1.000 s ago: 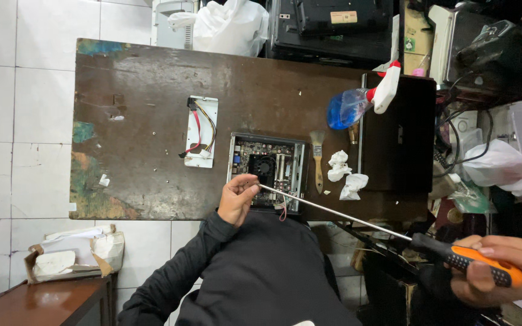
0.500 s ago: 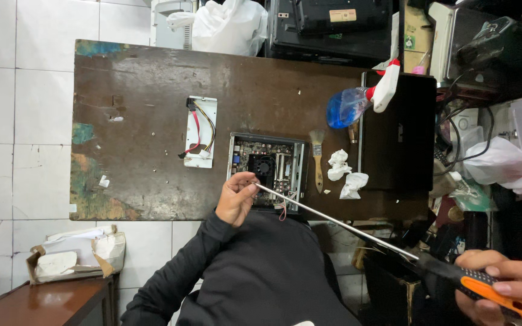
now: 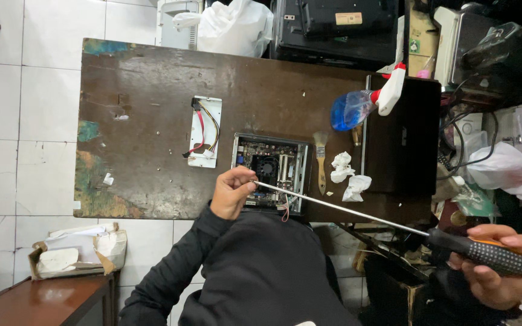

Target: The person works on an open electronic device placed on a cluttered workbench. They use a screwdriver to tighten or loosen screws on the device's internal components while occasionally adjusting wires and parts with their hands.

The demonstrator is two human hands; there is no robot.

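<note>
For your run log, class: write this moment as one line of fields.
left hand: steadies screwdriver tip at open computer case | right hand: grips screwdriver handle | nearby: brush, spray bottle

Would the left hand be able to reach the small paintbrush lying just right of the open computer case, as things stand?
Probably yes. The left hand pinches the screwdriver tip at the open computer case, and the paintbrush lies just beyond the case's right wall with only bare table around it, though the hand must first release the screwdriver.

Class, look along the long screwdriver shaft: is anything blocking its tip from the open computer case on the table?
Nothing visible does. The left hand steadies the tip at the open computer case; the right hand holds the screwdriver handle.
</note>
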